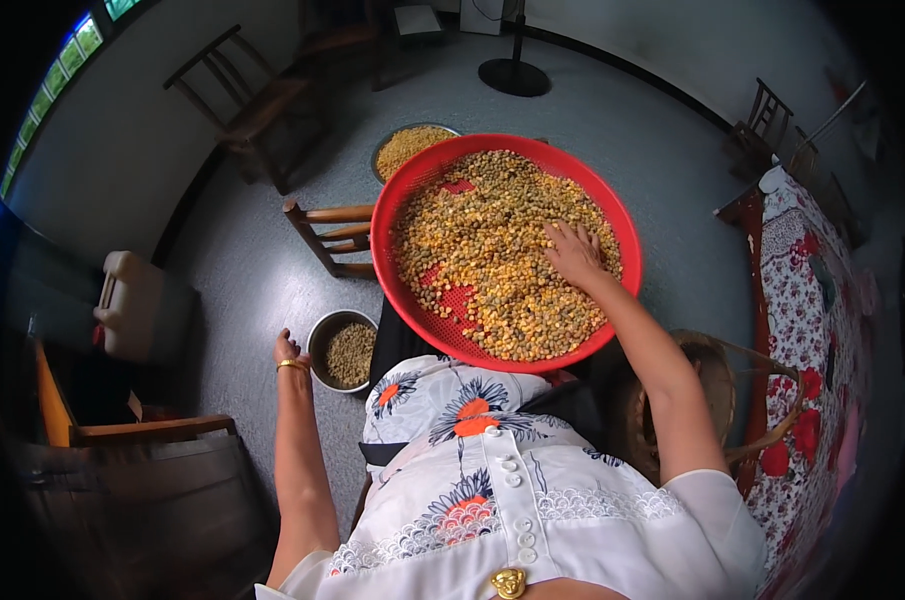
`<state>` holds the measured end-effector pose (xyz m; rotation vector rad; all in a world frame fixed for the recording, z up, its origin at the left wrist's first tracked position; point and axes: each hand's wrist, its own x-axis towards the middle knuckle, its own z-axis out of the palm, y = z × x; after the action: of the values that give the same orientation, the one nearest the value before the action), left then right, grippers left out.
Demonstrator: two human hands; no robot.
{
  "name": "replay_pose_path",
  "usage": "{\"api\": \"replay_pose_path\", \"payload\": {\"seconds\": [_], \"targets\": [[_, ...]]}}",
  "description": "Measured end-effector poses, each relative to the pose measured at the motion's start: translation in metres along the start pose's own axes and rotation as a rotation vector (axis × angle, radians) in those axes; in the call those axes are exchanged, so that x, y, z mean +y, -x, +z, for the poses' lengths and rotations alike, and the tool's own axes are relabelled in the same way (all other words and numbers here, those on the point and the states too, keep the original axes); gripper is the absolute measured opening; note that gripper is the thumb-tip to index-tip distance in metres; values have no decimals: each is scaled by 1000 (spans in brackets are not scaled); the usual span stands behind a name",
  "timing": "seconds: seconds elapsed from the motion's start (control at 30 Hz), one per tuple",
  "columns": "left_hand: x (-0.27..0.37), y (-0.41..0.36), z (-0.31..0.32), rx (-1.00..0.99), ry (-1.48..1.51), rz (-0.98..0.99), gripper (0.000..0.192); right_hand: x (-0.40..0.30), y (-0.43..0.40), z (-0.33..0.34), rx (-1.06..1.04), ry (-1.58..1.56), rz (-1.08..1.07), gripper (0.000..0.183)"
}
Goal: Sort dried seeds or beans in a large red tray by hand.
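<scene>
A wide red plastic sieve tray (628, 300) lies in front of me, its near rim at my lap. Mixed yellow and greenish-brown dried peas or beans (497, 225) cover most of its perforated bottom. My right hand (574, 253) rests on them at the right side, fingers spread. My left hand (289, 348) is out at the left, beside a metal pot (316, 337) that holds greenish-brown legumes (351, 354). Its fingers look partly curled; whether they hold anything cannot be told. Behind the tray, partly hidden, a metal basin (378, 169) contains yellow legumes (411, 148).
A wooden chair (332, 217) stands against the tray's left side, another (253, 112) farther back. A fan base (514, 77) is on the floor beyond. At the right are a woven basket (704, 367) and a bed with a floral cover (790, 315); a pale plastic container (133, 304) stands left.
</scene>
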<state>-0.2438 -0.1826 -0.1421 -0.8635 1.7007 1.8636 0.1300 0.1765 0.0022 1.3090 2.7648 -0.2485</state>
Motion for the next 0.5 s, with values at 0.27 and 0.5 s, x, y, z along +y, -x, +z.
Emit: {"api": "replay_pose_path", "payload": {"seconds": [0.27, 0.5], "targets": [[41, 168, 71, -642, 37, 529, 22, 6, 27, 1, -38, -54, 94, 51], [-7, 308, 124, -1421, -374, 558, 18, 3, 22, -18, 331, -749, -81, 36]]}}
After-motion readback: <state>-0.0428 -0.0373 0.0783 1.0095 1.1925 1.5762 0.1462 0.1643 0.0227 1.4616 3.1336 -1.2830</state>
